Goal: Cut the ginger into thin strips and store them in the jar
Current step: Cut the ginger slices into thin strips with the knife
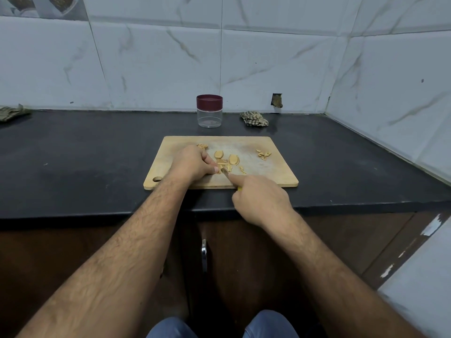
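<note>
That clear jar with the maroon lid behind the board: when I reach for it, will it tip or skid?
The jar looks empty and thin-walled, probably plastic, so likely light and apt to skid on the smooth black counter if nudged. It stands upright, squat with a wide base, so tipping seems unlikely. The ribbed maroon lid should give fingers decent grip.

The cutting board [273,172] is pale matt wood, scuffed whitish mid-surface. The jar [210,117] looks like clear glossy plastic under a maroon lid [209,101]. The countertop [85,154] is dark, dull stone; the wall tiles [158,64] are glossy marble-patterned.
</note>
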Action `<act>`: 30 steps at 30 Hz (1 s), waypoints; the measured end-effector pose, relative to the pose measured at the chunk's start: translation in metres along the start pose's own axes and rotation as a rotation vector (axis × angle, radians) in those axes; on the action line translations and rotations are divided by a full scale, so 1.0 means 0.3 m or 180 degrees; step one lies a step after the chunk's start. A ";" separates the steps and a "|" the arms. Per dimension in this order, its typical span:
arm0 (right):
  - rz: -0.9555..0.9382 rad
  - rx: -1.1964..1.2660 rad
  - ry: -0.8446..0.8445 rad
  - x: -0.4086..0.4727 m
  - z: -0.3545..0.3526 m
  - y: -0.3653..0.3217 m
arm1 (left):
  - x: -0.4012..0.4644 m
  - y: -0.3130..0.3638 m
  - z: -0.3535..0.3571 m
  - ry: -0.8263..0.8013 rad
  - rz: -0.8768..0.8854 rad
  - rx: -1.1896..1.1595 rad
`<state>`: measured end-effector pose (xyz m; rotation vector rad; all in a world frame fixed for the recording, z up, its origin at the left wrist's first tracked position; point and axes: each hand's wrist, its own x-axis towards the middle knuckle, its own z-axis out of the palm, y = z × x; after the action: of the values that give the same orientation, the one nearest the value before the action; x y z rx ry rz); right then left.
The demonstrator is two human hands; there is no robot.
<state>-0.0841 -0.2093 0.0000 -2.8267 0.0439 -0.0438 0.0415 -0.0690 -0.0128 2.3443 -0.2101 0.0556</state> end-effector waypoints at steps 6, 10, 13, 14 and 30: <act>-0.0032 0.0187 0.0090 0.012 -0.003 -0.005 | 0.007 -0.002 -0.003 -0.0013 -0.0003 -0.0020; -0.0100 0.0140 0.0146 0.026 -0.008 -0.023 | 0.008 -0.007 -0.002 -0.0025 -0.0014 -0.0025; -0.0121 0.0044 0.0123 0.031 -0.008 -0.027 | 0.007 -0.007 -0.003 -0.0017 0.0001 -0.0020; -0.0113 0.0011 0.0118 0.032 -0.008 -0.028 | 0.006 -0.006 -0.003 -0.0013 -0.0003 -0.0015; -0.0135 -0.0113 -0.0051 0.046 -0.013 -0.024 | -0.004 0.002 -0.005 -0.0012 -0.0001 0.0026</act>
<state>-0.0703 -0.2042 0.0063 -2.8631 -0.0193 -0.0300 0.0404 -0.0683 -0.0114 2.3528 -0.2118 0.0521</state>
